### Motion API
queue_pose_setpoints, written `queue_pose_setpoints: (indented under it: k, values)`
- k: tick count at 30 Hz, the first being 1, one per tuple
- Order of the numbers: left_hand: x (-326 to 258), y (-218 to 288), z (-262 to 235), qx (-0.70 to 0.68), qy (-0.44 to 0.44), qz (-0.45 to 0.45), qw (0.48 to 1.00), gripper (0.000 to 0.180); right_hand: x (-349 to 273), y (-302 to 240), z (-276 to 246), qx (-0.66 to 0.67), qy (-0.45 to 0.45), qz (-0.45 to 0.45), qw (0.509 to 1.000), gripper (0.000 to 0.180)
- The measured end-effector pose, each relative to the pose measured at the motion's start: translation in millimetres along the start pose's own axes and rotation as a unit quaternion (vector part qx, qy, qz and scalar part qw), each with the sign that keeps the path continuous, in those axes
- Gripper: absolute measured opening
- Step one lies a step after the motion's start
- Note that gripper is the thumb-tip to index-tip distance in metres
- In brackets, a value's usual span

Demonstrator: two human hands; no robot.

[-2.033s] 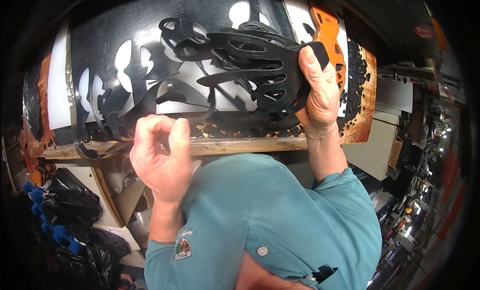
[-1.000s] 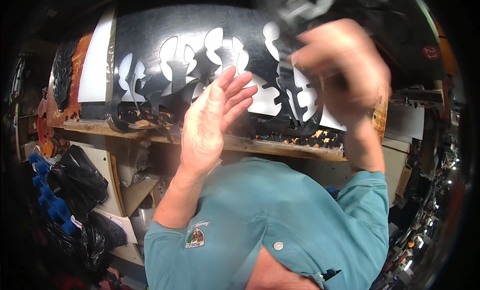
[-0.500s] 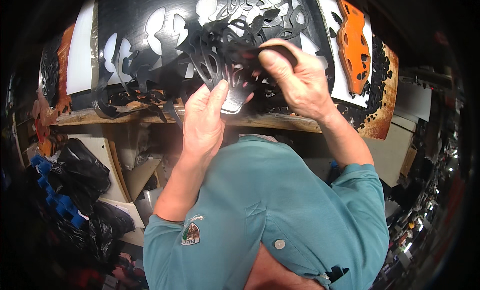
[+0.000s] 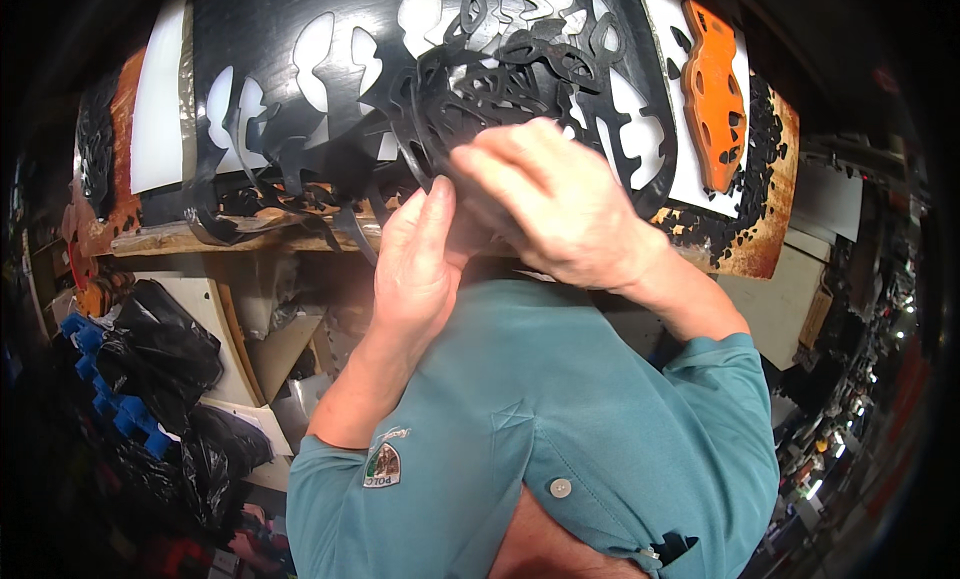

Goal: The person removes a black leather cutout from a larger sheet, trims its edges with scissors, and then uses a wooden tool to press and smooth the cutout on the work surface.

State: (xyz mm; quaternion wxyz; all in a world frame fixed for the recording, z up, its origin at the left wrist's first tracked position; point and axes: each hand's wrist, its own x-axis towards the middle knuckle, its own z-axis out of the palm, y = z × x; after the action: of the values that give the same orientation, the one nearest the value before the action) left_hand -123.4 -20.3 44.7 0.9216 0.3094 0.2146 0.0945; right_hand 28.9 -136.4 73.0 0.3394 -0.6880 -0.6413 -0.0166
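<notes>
In front of my chest, at the bench's near edge, my left hand (image 4: 412, 254) is closed with the thumb on top. It grips a flat black cut-out piece (image 4: 425, 139) with long slots, partly covered by my other hand. My right hand (image 4: 575, 209) lies across in front of it, fingers curled in and slightly blurred; what is inside them is hidden. Just beyond both hands is a tangled heap of black cut-out scraps (image 4: 505, 94). Beneath the heap lies a large black sheet (image 4: 270, 39) with shaped holes that show white board below.
An orange die-like plate (image 4: 712, 99) with oval holes lies on the white board (image 4: 160, 99) at the right. Small black offcuts (image 4: 765, 129) litter the bench's right end. The wooden bench edge (image 4: 200, 237) runs before me. Black plastic bags (image 4: 165, 329) and blue pieces (image 4: 125, 414) sit lower left.
My right hand has come down and left, from holding a dark curved strip up at the right to covering the piece by my left hand. The left hand has barely moved.
</notes>
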Motion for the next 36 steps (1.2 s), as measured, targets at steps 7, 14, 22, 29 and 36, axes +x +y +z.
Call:
queue_pose_setpoints:
  k: [7, 14, 22, 29, 36]
  values:
    - [-2, 6, 10, 0.003, 0.036, -0.023, 0.999, 0.040, 21, 14, -28, -0.099, 0.049, -0.060, 0.992, 0.050]
    - [-13, 5, 10, 0.050, 0.059, -0.038, 0.996, 0.037, -11, 4, 9, 0.012, -0.086, 0.017, 0.996, 0.073]
    - [-12, -1, 10, 0.071, -0.001, 0.009, 0.997, 0.037, -8, 14, -4, 0.215, 0.067, 0.109, 0.968, 0.020]
    - [-15, 0, 9, 0.059, 0.054, -0.015, 0.997, 0.034, -21, -32, 3, -0.045, -0.055, 0.080, 0.994, 0.068]
    - [1, 27, 35, 0.176, 0.003, 0.013, 0.984, 0.034, -24, -29, -21, 0.033, 0.020, 0.063, 0.997, 0.055]
